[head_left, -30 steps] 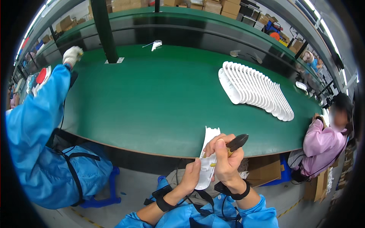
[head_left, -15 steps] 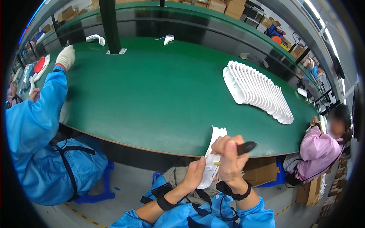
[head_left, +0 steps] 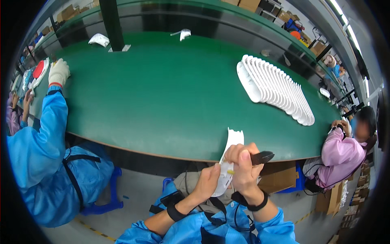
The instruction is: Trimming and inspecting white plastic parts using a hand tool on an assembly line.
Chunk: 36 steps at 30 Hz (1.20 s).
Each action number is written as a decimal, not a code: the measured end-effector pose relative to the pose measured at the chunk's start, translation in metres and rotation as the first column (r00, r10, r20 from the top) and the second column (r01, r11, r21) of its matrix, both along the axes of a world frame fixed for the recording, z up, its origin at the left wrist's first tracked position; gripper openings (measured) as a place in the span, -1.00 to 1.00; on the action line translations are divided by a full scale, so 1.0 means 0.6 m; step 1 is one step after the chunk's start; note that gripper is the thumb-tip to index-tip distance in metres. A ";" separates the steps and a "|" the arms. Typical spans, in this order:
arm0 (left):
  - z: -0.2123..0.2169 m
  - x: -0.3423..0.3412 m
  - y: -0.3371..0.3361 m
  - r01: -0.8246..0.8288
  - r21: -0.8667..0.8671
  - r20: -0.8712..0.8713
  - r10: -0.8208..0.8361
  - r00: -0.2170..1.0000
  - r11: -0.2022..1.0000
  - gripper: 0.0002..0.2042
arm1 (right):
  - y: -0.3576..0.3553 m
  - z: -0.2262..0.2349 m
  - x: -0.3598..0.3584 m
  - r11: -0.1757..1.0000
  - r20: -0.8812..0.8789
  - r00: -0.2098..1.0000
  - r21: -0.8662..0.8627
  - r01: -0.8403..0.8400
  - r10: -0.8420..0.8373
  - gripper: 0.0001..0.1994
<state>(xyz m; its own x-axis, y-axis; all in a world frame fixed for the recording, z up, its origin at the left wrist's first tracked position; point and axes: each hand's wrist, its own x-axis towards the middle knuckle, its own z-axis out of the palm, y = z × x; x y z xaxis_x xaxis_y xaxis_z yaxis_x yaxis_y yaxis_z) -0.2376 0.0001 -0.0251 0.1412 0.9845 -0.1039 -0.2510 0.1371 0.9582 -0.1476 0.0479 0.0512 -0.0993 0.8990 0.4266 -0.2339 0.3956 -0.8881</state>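
Observation:
My left hand (head_left: pixel 206 181) is closed on the left edge of a long, curved white plastic part (head_left: pixel 234 139), which tilts up from my lap over the table's front edge. My right hand (head_left: pixel 245 171) is wrapped round a dark-handled tool (head_left: pixel 263 157), whose pointed dark end sticks out to the right. A small yellow bit (head_left: pixel 230 172) shows below that fist, against the white part; whether it belongs to the tool I cannot tell. The right fingers hide some of the part's right side.
A row of several nested white parts (head_left: pixel 280 89) stands on the green table (head_left: pixel 150 97), right of centre. Small white pieces (head_left: pixel 185 34) lie at the back. At left a co-worker's gloved hand (head_left: pixel 59 73) reaches over the table; a person in pink (head_left: pixel 343 150) sits at right.
The co-worker's gloved hand has moved left and nearer, and the white piece by the post looks turned. My hands keep nearly the same hold; the view has shifted slightly.

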 end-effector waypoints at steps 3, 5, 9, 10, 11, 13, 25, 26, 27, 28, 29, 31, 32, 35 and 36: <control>-0.001 0.001 -0.002 0.013 -0.011 -0.040 -0.014 0.999 1.000 -0.55 | 0.000 -0.010 0.005 1.000 0.021 1.000 -0.013 0.007 -0.007 -0.74; -0.004 0.004 -0.001 -0.043 -0.002 0.042 0.043 0.998 0.999 -0.56 | 0.000 -0.016 0.007 1.000 -0.017 1.000 0.004 0.019 -0.019 -0.75; -0.015 0.006 0.004 -0.031 0.020 -0.022 0.032 0.999 0.999 -0.56 | -0.004 -0.020 0.006 0.995 0.009 0.998 -0.072 -0.068 0.069 -0.78; -0.017 0.007 0.004 -0.056 0.026 -0.058 0.057 0.997 0.998 -0.56 | -0.005 -0.021 0.004 0.999 -0.010 1.000 -0.047 -0.024 0.023 -0.78; -0.019 0.007 0.004 -0.075 0.014 -0.091 0.076 0.993 0.997 -0.56 | -0.008 -0.019 0.005 0.999 0.016 1.000 -0.031 -0.025 0.025 -0.77; -0.021 0.008 0.005 -0.089 0.021 -0.081 0.090 0.993 0.996 -0.56 | -0.010 -0.018 0.004 0.995 -0.106 0.994 0.102 0.019 -0.008 -0.77; -0.031 0.015 0.001 -0.058 -0.034 -0.070 0.055 0.996 0.998 -0.57 | -0.001 -0.043 0.006 0.997 0.018 1.000 0.072 0.023 -0.025 -0.79; -0.033 0.016 -0.001 -0.065 -0.087 0.006 0.065 0.998 0.994 -0.57 | 0.000 -0.043 0.007 0.997 0.031 0.999 0.072 0.021 -0.023 -0.79; -0.035 0.017 0.001 -0.031 -0.144 0.081 0.043 0.996 0.989 -0.57 | 0.001 -0.044 0.007 0.999 -0.036 0.999 0.038 0.028 -0.026 -0.80; -0.037 0.015 -0.001 0.048 -0.154 0.229 -0.011 0.973 0.987 -0.53 | 0.001 -0.044 0.008 0.999 -0.096 0.995 -0.023 0.034 -0.036 -0.80; -0.039 0.013 0.000 0.033 -0.170 0.205 0.002 0.979 0.985 -0.53 | 0.002 -0.043 0.007 0.999 -0.107 0.994 0.002 0.032 -0.031 -0.80; -0.041 0.010 0.002 0.211 -0.216 0.489 -0.081 0.868 0.953 -0.49 | 0.004 -0.041 0.007 0.995 -0.201 0.978 -0.092 0.033 -0.051 -0.80; -0.041 0.010 0.002 0.254 -0.176 0.516 -0.130 0.846 0.951 -0.44 | 0.006 -0.041 0.007 0.994 -0.206 0.977 -0.105 0.041 -0.062 -0.80; -0.038 0.006 0.010 0.362 -0.188 0.674 -0.148 0.724 0.913 -0.43 | 0.011 -0.033 0.008 0.999 -0.226 0.974 -0.038 0.008 -0.016 -0.79; -0.035 0.011 0.014 0.330 -0.203 0.629 -0.135 0.766 0.922 -0.41 | 0.012 -0.028 0.009 0.997 -0.199 0.980 -0.072 0.015 -0.029 -0.79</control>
<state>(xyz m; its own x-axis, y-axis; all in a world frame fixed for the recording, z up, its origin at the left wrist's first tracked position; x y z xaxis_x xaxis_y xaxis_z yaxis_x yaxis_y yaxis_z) -0.2313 0.0085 -0.0462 0.4902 0.8508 -0.1894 -0.6762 0.5083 0.5332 -0.1423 0.0552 0.0342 0.0015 0.9281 0.3724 -0.4012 0.3417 -0.8499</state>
